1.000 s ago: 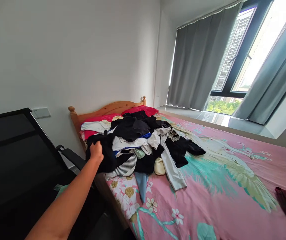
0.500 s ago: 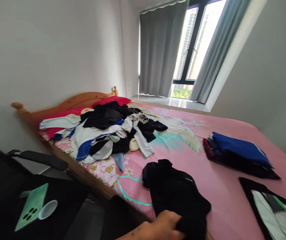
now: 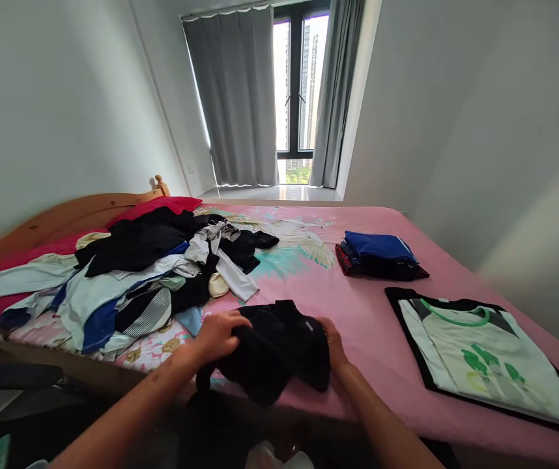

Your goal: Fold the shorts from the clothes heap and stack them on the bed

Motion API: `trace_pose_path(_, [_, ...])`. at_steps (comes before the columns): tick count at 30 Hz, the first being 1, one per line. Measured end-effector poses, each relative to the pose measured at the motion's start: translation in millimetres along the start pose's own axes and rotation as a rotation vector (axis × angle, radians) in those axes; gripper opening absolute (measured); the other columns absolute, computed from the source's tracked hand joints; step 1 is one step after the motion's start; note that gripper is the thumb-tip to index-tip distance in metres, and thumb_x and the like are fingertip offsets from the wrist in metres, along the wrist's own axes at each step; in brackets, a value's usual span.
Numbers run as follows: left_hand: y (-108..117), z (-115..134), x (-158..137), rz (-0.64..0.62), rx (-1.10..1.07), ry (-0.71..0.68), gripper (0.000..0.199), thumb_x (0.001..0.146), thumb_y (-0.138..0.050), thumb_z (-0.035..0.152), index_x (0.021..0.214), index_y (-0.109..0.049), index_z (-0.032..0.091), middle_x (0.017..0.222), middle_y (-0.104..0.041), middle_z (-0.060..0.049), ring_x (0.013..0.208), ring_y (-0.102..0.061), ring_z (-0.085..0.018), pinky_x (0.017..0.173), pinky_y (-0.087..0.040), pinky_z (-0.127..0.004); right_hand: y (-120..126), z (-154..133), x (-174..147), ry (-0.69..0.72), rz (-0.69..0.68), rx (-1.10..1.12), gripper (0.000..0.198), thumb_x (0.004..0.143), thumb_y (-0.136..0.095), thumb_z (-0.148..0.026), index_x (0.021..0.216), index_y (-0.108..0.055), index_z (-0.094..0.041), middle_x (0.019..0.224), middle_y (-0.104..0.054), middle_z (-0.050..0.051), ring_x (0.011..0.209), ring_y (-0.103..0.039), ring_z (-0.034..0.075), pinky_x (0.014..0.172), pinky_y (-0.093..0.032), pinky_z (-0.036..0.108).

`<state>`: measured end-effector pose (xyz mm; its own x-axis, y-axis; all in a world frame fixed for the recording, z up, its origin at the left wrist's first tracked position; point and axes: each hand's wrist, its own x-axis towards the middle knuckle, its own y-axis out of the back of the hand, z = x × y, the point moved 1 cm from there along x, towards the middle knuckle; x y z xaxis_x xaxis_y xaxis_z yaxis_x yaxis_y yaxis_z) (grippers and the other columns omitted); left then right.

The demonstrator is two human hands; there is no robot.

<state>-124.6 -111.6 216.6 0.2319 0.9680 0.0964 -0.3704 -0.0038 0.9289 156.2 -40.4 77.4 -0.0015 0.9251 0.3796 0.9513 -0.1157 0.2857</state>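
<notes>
A black garment [image 3: 279, 345] with a small pale mark hangs bunched between my hands at the near edge of the bed. My left hand [image 3: 221, 334] is closed on its left side, thumb towards the cloth. Its right side is gripped by my right hand [image 3: 333, 344], whose fingers are partly hidden behind the fabric. The lower part of the cloth droops over the bed's edge. Which kind of garment it is, I cannot tell from the folds.
A heap of loose clothes [image 3: 137, 260] covers the left of the pink bed sheet [image 3: 358, 306]. To the right lie a stack of folded clothes [image 3: 380, 254] and a white T-shirt [image 3: 485, 358] with green trim, flat on a black piece. A wooden headboard [image 3: 79, 215] stands at left.
My view has turned right. The black garment, earlier lying spread on the bed with one hand clearly on it, is now lifted and bunched between both hands.
</notes>
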Motion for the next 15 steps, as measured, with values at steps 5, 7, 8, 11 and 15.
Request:
trace_pose_path(5, [59.5, -18.3, 47.8, 0.489, 0.095, 0.002, 0.052, 0.066, -0.047, 0.011, 0.112, -0.067, 0.025, 0.107, -0.064, -0.001, 0.107, -0.054, -0.023, 0.099, -0.039, -0.036, 51.4, -48.0, 40.2, 0.157, 0.142, -0.101, 0.028, 0.079, -0.045, -0.032, 0.1, -0.057, -0.017, 0.102, -0.059, 0.008, 0.099, -0.052, 0.022, 0.092, -0.041, 0.039])
trace_pose_path(7, [59.8, -31.6, 56.6, 0.561, 0.036, 0.127, 0.051, 0.066, -0.046, 0.01, 0.112, -0.066, 0.023, 0.109, -0.063, -0.002, 0.108, -0.053, -0.023, 0.101, -0.038, -0.038, 59.2, -67.7, 38.5, 0.208, 0.104, -0.144, 0.028, 0.08, -0.044, -0.027, 0.104, -0.056, -0.018, 0.103, -0.059, 0.008, 0.099, -0.052, 0.021, 0.092, -0.041, 0.038])
trace_pose_path(8, [51.7, -36.8, 56.6, 0.559, 0.014, 0.197, 0.052, 0.065, -0.047, 0.01, 0.112, -0.066, 0.02, 0.112, -0.062, -0.004, 0.109, -0.053, -0.025, 0.102, -0.038, -0.041, 58.8, -72.7, 30.8, 0.221, 0.071, -0.167, 0.027, 0.079, -0.044, -0.025, 0.102, -0.057, -0.018, 0.1, -0.06, 0.008, 0.096, -0.053, 0.021, 0.09, -0.041, 0.038])
trace_pose_path(11, [0.1, -36.9, 36.8, 0.497, -0.011, 0.29, 0.056, 0.06, -0.05, 0.007, 0.114, -0.062, 0.015, 0.119, -0.059, -0.01, 0.114, -0.051, -0.029, 0.103, -0.038, -0.046, 43.6, -64.9, -15.4, 0.217, -0.093, -0.246, 0.022, 0.073, -0.048, -0.017, 0.089, -0.062, -0.019, 0.088, -0.062, 0.006, 0.087, -0.055, 0.022, 0.083, -0.044, 0.037])
trace_pose_path(15, [-87.2, 4.4, -16.3, 0.34, -0.142, 0.076, 0.044, 0.074, -0.049, 0.014, 0.117, -0.058, 0.019, 0.126, -0.056, -0.006, 0.12, -0.05, -0.019, 0.107, -0.037, -0.035, 11.2, -31.6, -91.4, 0.095, -0.412, -0.409, 0.035, 0.073, -0.045, -0.011, 0.102, -0.063, -0.018, 0.106, -0.061, 0.009, 0.101, -0.054, 0.022, 0.091, -0.043, 0.036])
